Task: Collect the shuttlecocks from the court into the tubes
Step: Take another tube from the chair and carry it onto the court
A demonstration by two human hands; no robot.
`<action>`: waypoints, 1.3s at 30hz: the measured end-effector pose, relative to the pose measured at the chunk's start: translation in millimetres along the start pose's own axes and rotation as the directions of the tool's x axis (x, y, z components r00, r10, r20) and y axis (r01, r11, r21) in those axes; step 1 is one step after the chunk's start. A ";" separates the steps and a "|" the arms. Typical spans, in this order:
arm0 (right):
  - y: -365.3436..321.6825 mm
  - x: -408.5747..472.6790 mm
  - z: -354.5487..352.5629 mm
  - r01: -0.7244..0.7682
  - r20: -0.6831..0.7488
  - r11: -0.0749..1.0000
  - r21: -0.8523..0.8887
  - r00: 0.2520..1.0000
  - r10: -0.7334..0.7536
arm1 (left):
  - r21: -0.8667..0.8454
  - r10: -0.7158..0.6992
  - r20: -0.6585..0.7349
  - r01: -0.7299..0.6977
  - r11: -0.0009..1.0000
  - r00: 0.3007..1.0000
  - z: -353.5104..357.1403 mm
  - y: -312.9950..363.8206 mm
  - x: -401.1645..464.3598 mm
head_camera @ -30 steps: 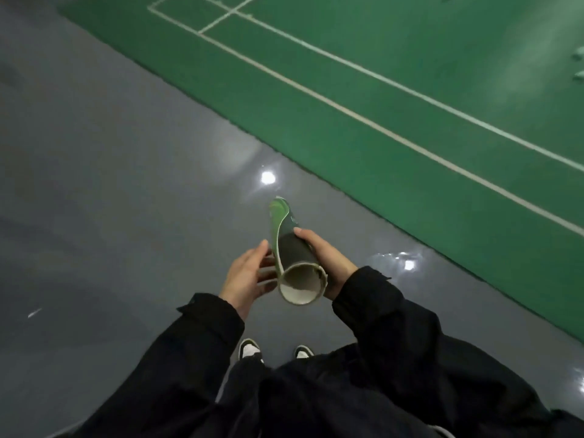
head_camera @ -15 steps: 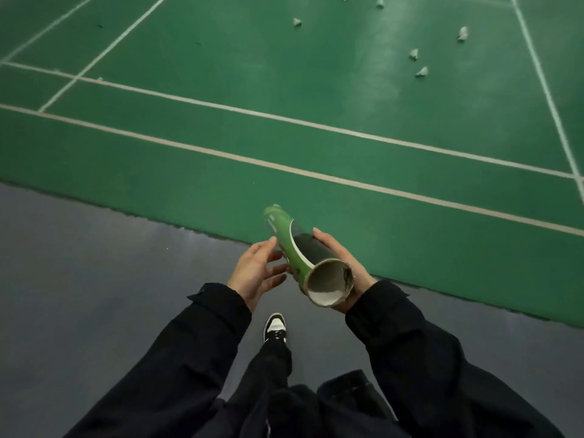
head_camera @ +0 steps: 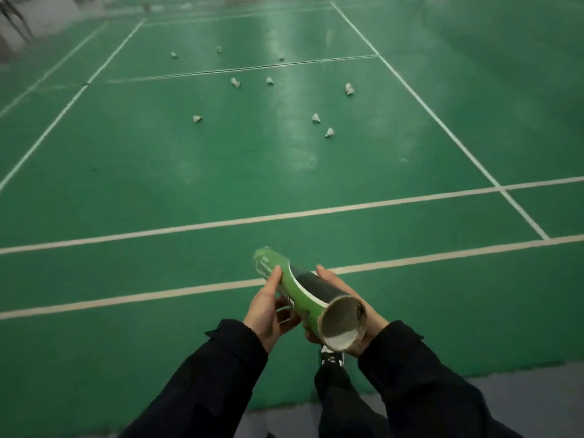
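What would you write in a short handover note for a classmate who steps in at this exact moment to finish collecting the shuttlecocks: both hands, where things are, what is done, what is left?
Right hand: holds the green tube from below, near its open end.
Left hand: fingers curled against the tube's side, steadying it.
Tube: tilted, open end toward the person; something white shows inside the opening, but I cannot tell what.
Shuttlecocks: about ten lie scattered on the green court ahead, the nearest right of centre, another to the left.
Done: tube in hand, person at the court's edge.
Left: walk in, pick up every shuttlecock and put it into the tube.
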State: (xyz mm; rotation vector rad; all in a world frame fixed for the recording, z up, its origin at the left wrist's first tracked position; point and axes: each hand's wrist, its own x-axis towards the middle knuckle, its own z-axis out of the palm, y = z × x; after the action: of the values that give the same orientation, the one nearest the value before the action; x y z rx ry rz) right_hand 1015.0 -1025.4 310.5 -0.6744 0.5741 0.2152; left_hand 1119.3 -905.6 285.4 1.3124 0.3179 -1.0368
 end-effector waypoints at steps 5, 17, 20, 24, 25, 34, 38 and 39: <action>-149.4 88.1 -13.7 -0.010 -0.102 0.995 -0.097 0.995 0.000 | -0.107 0.045 -0.012 -0.046 0.993 0.999 79.6 111.4 112.5; -466.2 333.4 -3.7 0.041 -0.098 0.998 -0.046 0.994 -0.046 | -0.104 0.149 -0.011 -0.149 0.983 0.989 182.2 388.1 371.5; -545.2 407.8 4.6 0.060 -0.130 0.998 -0.024 0.990 -0.062 | -0.095 0.162 -0.032 -0.165 0.982 0.986 201.5 466.1 449.8; -649.9 493.4 17.7 0.105 -0.163 0.992 -0.069 0.980 -0.115 | -0.090 0.161 -0.016 -0.162 0.983 0.987 227.3 571.1 536.9; -672.8 515.2 18.5 0.104 -0.168 0.991 -0.079 0.979 -0.116 | -0.071 0.155 -0.015 -0.156 0.985 0.988 234.3 596.2 557.3; -877.2 738.2 -20.1 0.073 -0.196 0.975 -0.209 0.974 -0.115 | -0.109 0.112 -0.055 -0.117 0.987 0.992 302.4 776.7 781.1; -981.2 849.5 -33.2 0.019 -0.185 0.970 -0.241 0.981 -0.066 | -0.169 0.070 -0.159 -0.097 0.981 0.985 332.8 864.4 887.8; -1006.0 873.0 -29.9 0.000 -0.176 0.968 -0.252 0.983 -0.046 | -0.186 0.060 -0.169 -0.092 0.978 0.984 337.9 889.0 907.0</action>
State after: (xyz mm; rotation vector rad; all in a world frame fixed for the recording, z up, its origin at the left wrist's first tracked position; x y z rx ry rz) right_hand 2091.5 -1810.2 328.2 -0.9530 0.7200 0.2074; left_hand 2174.5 -1688.9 298.2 1.2254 0.4759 -0.8150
